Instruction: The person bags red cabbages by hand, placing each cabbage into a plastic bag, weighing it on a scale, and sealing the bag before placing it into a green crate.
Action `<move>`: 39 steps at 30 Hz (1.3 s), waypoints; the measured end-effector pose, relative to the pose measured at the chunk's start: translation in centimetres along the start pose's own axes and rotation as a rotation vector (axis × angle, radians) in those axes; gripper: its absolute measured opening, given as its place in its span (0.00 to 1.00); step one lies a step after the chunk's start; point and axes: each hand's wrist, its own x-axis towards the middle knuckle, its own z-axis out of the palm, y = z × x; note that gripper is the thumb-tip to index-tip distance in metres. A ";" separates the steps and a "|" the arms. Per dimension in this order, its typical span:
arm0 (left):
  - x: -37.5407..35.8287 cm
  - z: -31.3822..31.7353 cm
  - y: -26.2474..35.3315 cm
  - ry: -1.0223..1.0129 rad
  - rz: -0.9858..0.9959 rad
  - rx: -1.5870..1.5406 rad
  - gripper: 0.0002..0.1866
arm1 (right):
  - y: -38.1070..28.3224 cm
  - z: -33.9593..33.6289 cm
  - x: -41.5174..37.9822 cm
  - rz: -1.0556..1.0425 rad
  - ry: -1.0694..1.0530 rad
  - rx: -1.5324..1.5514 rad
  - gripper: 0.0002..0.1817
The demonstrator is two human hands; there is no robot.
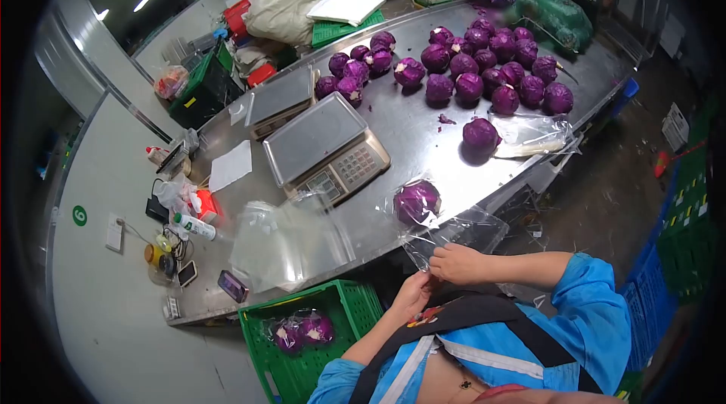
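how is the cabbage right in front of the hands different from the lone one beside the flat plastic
The front cabbage is in a clear bag, while the lone cabbage is bare. The left hand and right hand hold the front cabbage's bag; neither touches the lone cabbage. Both are round, purple and on the metal table.

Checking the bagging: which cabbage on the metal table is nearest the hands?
The cabbage inside the clear bag held by left hand and right hand; other cabbages lie farther off.
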 end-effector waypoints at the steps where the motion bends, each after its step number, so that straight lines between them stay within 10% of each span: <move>1: 0.4 0.3 0.1 0.001 0.007 0.004 0.08 | 0.3 -0.3 -0.3 -0.005 0.007 -0.003 0.08; 3: 0.7 0.4 0.2 0.037 0.152 0.197 0.09 | 1.1 -1.2 -1.4 -0.086 0.033 0.272 0.10; 5: 0.4 -0.2 0.9 0.097 0.198 0.254 0.13 | 1.1 -8.8 -5.0 0.421 0.001 0.812 0.09; 6: -0.7 0.0 1.3 0.068 0.321 0.474 0.14 | 2.0 -12.2 -7.8 0.379 0.346 0.643 0.07; 7: -1.8 -0.3 1.4 0.042 0.426 0.693 0.15 | 2.0 -15.4 -10.1 0.304 0.759 1.285 0.12; 11: -5.7 -2.6 1.7 0.073 0.572 1.013 0.22 | 9.3 -7.9 -22.8 0.633 1.170 1.769 0.09; 12: -5.9 -4.3 2.2 0.088 0.627 1.068 0.23 | 9.5 -7.5 -20.0 1.134 0.591 1.146 0.08; 13: -5.6 -6.5 2.9 0.099 0.680 1.120 0.23 | 11.3 -1.3 -23.5 1.169 0.040 0.408 0.10; 15: -3.9 -7.2 5.6 0.502 0.811 1.594 0.26 | 11.7 3.7 -22.9 1.161 -0.294 0.035 0.29; 16: -2.5 -5.7 6.6 0.546 0.942 1.696 0.26 | 10.5 1.7 -17.7 1.003 0.276 0.473 0.42; 18: 0.2 -3.3 7.4 0.405 1.086 1.929 0.26 | 9.8 2.1 -9.9 0.819 0.398 -0.008 0.50; 20: 3.1 -1.7 7.8 0.028 1.114 2.142 0.23 | 10.2 4.9 -4.8 0.402 0.426 0.049 0.35; 22: 6.7 -4.1 7.8 -0.031 0.817 2.015 0.14 | 11.7 6.6 -1.8 0.153 0.412 0.043 0.27; 23: 7.8 -5.0 8.3 0.044 0.535 1.878 0.11 | 12.6 7.8 -0.9 0.474 0.368 0.612 0.20; 24: 8.4 -5.8 9.2 0.200 0.473 1.261 0.09 | 13.2 7.9 0.2 0.788 0.284 1.186 0.15; 26: 8.4 -6.2 10.3 0.397 0.343 0.467 0.12 | 15.5 9.7 1.2 0.754 0.424 1.600 0.17; 31: 9.3 -1.6 12.7 0.837 0.930 0.574 0.18 | 17.2 11.2 2.7 0.835 0.365 1.951 0.22; 33: 7.4 3.8 14.6 0.640 1.427 1.555 0.28 | 17.4 10.7 2.7 0.873 0.283 2.011 0.27; 37: 9.7 2.5 17.4 0.824 1.172 1.421 0.42 | 17.4 10.6 2.2 0.823 0.294 1.981 0.29; 39: 9.6 -1.7 17.8 0.272 0.615 0.871 0.47 | 17.9 10.0 2.5 0.861 0.426 1.867 0.23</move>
